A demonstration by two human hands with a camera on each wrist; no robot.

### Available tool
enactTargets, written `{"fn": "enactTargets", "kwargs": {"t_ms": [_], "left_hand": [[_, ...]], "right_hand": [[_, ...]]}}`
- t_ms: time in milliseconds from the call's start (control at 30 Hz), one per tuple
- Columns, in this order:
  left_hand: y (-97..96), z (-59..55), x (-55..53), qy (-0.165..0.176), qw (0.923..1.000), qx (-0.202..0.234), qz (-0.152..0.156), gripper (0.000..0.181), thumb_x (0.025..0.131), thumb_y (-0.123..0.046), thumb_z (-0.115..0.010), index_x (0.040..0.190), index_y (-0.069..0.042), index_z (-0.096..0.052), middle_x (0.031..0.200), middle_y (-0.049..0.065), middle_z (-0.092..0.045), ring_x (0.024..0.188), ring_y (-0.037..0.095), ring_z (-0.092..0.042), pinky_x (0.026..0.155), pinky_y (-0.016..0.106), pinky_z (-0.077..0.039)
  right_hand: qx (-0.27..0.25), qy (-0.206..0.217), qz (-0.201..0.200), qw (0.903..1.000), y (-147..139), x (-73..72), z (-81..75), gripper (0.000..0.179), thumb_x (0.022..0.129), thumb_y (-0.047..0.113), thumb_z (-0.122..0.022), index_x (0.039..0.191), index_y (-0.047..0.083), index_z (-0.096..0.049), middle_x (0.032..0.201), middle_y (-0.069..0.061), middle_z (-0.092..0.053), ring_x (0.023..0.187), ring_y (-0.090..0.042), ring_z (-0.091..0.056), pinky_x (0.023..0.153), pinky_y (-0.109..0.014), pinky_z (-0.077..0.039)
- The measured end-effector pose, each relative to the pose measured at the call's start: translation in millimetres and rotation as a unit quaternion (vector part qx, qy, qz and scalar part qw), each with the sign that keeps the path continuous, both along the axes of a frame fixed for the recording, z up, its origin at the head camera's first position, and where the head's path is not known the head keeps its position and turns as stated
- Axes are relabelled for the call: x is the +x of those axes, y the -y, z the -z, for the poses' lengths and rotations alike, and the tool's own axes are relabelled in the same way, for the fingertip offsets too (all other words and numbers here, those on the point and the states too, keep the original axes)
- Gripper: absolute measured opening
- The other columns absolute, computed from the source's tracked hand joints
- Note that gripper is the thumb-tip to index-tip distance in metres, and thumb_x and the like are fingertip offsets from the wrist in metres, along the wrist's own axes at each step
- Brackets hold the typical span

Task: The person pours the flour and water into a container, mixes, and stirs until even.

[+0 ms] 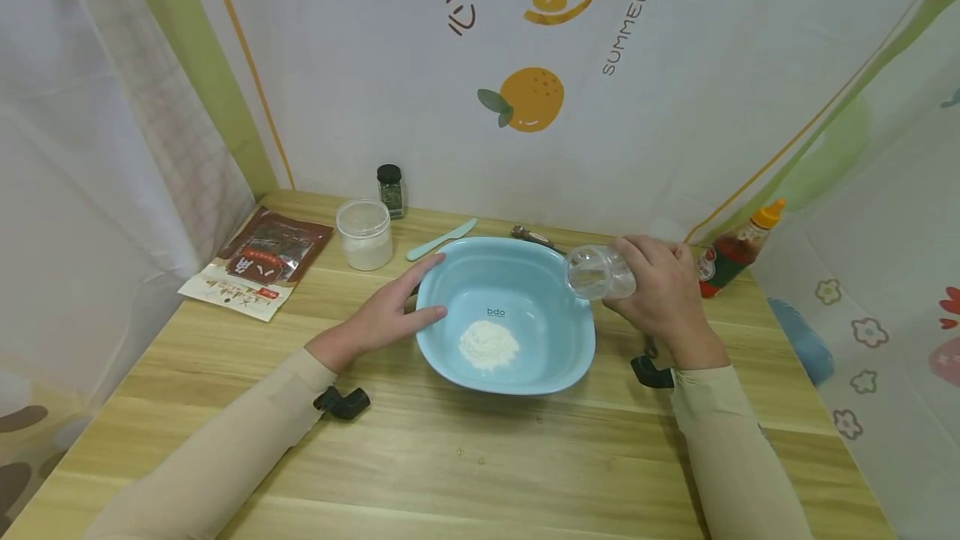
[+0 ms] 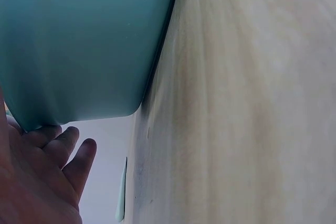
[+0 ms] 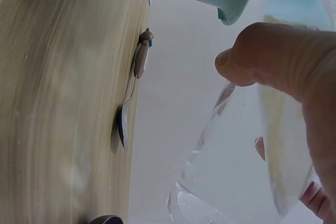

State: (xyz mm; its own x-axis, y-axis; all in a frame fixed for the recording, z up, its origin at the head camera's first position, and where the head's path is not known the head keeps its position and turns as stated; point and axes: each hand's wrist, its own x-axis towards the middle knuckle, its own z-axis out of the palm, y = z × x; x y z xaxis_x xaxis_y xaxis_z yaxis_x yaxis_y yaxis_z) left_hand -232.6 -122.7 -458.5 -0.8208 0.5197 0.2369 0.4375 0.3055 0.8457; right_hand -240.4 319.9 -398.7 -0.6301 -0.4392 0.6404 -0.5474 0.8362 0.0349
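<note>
A light blue basin (image 1: pixel 525 273) stands on the table, with a small heap of white powder (image 1: pixel 489 345) on its bottom. My left hand (image 1: pixel 382 311) holds the basin's left rim, the thumb over the inner side; the left wrist view shows its fingers (image 2: pixel 68 148) against the outer wall. At the right rim, my right hand (image 1: pixel 660 286) grips a clear see-through container (image 1: pixel 600 272), tilted with its round end toward the basin. In the right wrist view the thumb (image 3: pixel 262 56) lies across the container's side.
Behind the basin lie a pale green spatula (image 1: pixel 442 238) and a spoon (image 3: pixel 124 119). A jar of white powder (image 1: pixel 365 236), a black-capped spice jar (image 1: pixel 391 190) and a brown packet (image 1: pixel 262 261) are at the left. A red sauce bottle (image 1: pixel 738 248) stands far right.
</note>
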Motion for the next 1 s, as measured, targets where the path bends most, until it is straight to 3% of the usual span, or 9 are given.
{"fn": "enactTargets", "kwargs": {"t_ms": [1000], "left_hand": [[-0.9,-3.9,2.4,0.003,0.9999,0.009,0.004,0.085,0.106,-0.025,-0.071,0.177,-0.009,-0.027,0.176,0.023,-0.036,0.145,0.047,-0.058,0.104,0.053,-0.063]], "right_hand": [[0.018,-0.024,-0.005,0.9995,0.4,0.6,-1.2,0.076,0.065,0.022,-0.104,0.131,0.006,-0.07,0.123,-0.022,-0.073,0.11,-0.048,-0.07,0.086,-0.066,-0.048]]}}
